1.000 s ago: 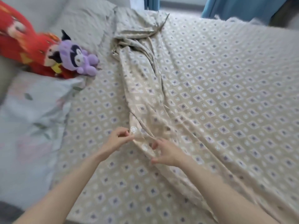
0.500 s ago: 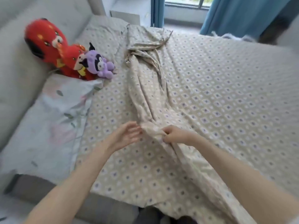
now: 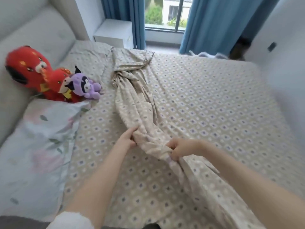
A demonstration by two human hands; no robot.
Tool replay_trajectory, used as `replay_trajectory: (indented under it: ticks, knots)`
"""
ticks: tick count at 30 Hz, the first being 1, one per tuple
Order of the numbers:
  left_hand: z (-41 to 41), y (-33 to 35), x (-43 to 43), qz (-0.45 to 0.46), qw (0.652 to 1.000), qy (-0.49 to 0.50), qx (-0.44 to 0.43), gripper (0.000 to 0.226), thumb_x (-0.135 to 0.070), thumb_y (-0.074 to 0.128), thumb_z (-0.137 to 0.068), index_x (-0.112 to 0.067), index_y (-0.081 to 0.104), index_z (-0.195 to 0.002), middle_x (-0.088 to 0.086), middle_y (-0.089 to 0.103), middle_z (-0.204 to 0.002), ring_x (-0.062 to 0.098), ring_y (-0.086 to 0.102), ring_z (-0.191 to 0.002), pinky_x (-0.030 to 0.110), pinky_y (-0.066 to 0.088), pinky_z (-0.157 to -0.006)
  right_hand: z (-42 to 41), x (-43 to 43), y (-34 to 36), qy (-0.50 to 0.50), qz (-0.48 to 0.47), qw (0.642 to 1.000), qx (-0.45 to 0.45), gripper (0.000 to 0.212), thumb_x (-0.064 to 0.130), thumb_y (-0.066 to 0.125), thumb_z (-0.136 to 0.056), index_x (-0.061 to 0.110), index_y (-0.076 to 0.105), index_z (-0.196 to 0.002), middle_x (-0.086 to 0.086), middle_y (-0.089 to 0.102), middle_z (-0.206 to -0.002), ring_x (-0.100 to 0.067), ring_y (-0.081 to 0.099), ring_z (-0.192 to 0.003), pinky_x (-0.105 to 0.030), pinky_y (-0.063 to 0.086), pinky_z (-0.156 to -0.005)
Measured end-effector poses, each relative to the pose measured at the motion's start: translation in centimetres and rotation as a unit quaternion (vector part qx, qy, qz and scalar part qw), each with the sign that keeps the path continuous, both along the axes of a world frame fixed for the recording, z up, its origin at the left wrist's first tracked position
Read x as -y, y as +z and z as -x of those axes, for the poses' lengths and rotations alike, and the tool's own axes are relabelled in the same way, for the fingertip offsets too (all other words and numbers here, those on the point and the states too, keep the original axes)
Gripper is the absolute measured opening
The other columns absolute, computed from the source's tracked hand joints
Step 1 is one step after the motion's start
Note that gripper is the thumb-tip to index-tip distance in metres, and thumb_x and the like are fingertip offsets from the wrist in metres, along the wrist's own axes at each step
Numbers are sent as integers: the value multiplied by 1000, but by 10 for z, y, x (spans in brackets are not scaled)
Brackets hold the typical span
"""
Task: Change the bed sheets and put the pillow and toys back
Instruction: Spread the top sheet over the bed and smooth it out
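A beige sheet with a diamond pattern (image 3: 206, 103) covers the bed. A long bunched ridge of the same sheet (image 3: 132, 100) runs down the middle from the far edge toward me. My left hand (image 3: 127, 139) grips the ridge from its left side. My right hand (image 3: 179, 148) grips the bunched cloth just to the right and nearer me. A floral pillow (image 3: 36, 146) lies along the bed's left side. Two red plush toys (image 3: 31, 70) and a purple plush toy (image 3: 85, 86) sit at the pillow's far end against the headboard.
A padded grey headboard (image 3: 33, 30) lines the left. A white nightstand (image 3: 113, 33) stands beyond the bed's far left corner. Blue curtains (image 3: 219, 25) frame a window behind the bed. A white wall (image 3: 283, 52) borders the right side.
My left hand went from open beside the ridge to gripping it. Both hands have gathered more cloth. The view has tilted up, showing the window and nightstand.
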State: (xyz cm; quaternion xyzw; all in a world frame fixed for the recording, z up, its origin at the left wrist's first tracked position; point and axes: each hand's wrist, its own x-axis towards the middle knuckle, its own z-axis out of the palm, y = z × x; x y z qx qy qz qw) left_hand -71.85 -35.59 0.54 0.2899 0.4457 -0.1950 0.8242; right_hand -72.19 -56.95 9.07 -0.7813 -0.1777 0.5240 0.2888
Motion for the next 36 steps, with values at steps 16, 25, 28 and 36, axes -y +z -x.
replay_trajectory:
  ticks: [16,25,28,36]
  knots:
    - [112,35,-112,-437,885,146,61,18,-5,69,-82,-10,59,-97,8,65,-100,6,65,-71,18,53,-64,16,-45,7,0,-29,998,60,24,42,47,-94,29,47,-74,15,46,-78,-1,43,-71,-19,30,-69]
    - [116,76,-119,-728,633,-223,141,21,-31,58,-90,-14,48,-83,4,59,-88,26,54,-83,37,37,-71,13,-60,-9,14,17,975,222,15,17,43,-89,16,57,-82,-1,58,-82,-17,55,-73,-26,39,-58]
    - [104,82,-123,-681,672,-226,183,17,-30,54,-94,-16,48,-87,-3,51,-82,16,48,-80,27,33,-70,17,-81,-13,-7,-24,958,285,22,7,48,-83,19,53,-101,2,56,-99,-20,57,-89,-32,46,-68]
    - [74,81,-173,-638,642,-300,300,22,-27,59,-92,-5,59,-87,2,50,-89,12,45,-89,11,33,-71,41,-168,-38,-55,-65,972,220,15,15,58,-80,24,53,-91,9,56,-85,-8,51,-71,-17,36,-53]
